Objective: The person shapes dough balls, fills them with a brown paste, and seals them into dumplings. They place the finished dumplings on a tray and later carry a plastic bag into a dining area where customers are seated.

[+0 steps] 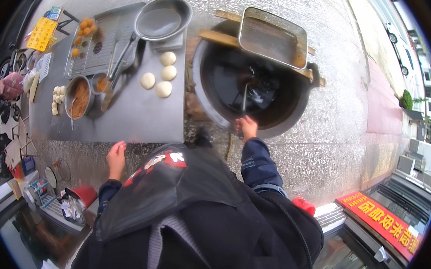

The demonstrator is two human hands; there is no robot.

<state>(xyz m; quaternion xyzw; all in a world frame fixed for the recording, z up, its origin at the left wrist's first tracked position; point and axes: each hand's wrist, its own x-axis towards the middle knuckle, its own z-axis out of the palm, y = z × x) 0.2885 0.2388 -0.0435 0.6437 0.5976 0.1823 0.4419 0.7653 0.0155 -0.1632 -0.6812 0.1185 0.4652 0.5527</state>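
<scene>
My right hand [246, 128] grips a thin metal utensil [245, 97] at the near rim of a large round pan [212, 102]. Its far end reaches the dark liquid [227, 73], so I cannot tell what kind of utensil it is. My left hand [116, 160] is just off the near edge of a metal-topped table [137, 125], fingers loosely curled, with nothing visible in it. Several round dough pieces [163, 89] lie on the table's right part. Further left, a metal bowl of brown filling [80, 96] holds a spoon, beside small pale dough lumps [58, 97].
A rectangular wire-mesh basket [271, 37] rests on wooden slats [220, 38] across the pan's far side. On the table are a metal basin [159, 20], a wire rack [89, 60] with orange balls [87, 26], a small cup [100, 83] and long-handled tools [121, 58].
</scene>
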